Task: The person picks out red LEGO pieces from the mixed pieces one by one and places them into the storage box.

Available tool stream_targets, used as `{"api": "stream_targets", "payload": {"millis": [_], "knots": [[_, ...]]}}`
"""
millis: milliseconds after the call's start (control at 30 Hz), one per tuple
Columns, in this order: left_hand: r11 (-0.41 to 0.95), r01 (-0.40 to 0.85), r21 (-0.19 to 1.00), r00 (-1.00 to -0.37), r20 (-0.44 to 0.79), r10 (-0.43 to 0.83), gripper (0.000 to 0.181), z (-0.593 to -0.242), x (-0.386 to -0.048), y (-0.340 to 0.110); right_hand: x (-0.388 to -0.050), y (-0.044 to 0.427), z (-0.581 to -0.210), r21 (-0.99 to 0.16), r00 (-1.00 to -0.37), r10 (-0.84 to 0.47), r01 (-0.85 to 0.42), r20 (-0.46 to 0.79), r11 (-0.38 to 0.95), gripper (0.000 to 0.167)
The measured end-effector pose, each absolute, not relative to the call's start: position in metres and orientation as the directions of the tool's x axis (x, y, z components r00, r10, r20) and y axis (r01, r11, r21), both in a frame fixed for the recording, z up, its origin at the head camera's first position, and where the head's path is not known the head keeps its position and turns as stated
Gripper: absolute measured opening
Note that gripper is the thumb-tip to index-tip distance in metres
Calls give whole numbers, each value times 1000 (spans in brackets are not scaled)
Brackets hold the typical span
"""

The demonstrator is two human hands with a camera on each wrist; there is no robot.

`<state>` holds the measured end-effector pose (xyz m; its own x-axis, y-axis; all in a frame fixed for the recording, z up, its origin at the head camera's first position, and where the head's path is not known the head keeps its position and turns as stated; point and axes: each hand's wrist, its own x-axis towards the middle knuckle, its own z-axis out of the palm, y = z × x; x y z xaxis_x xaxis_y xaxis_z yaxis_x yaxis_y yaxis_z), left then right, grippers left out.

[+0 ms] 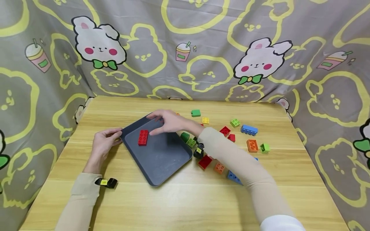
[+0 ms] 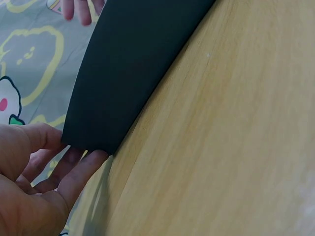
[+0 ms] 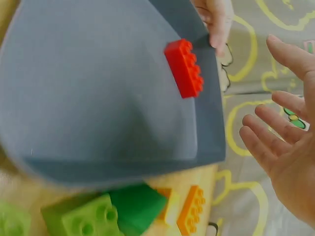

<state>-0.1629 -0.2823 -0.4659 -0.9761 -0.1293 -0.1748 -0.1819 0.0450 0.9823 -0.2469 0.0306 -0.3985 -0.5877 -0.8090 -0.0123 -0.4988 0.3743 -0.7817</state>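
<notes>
A dark grey square tray (image 1: 164, 160) lies turned at an angle on the wooden table, with one red eight-stud brick (image 1: 143, 138) inside near its left side. My left hand (image 1: 104, 142) grips the tray's left corner; in the left wrist view the thumb and fingers of that hand (image 2: 42, 182) pinch the tray wall (image 2: 123, 64). Over the tray's far part, right of the red brick, hovers my right hand (image 1: 170, 121), fingers spread and holding nothing. The right wrist view has this hand (image 3: 290, 137) beside the tray (image 3: 88, 73) and red brick (image 3: 183, 69), touching neither.
Loose bricks lie right of the tray, among them a dark red one (image 1: 205, 162), an orange one (image 1: 252, 145), a blue one (image 1: 249, 130) and a green one (image 1: 196, 113). Several sit close to the tray's right edge, beneath the right forearm. A patterned curtain (image 1: 208, 41) hangs behind the table.
</notes>
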Motion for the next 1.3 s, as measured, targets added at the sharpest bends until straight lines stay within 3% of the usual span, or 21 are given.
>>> {"api": "stream_targets", "payload": {"millis": [600,1000,1300], "knots": [[17,-201,979,-970,-197,-139,34,-466,-163,-282,-257,107,-392,-826,-721,-686,-444,99,348,63],[25,-191,981,-972,-185,-143,29,-464,-164,-281,-262,150,-409,-803,-783,-622,-373,3,465,65],[25,-180,983,-976,-175,-127,32,-465,-163,-282,-261,174,-427,-783,-786,-612,-323,-91,531,67]]}}
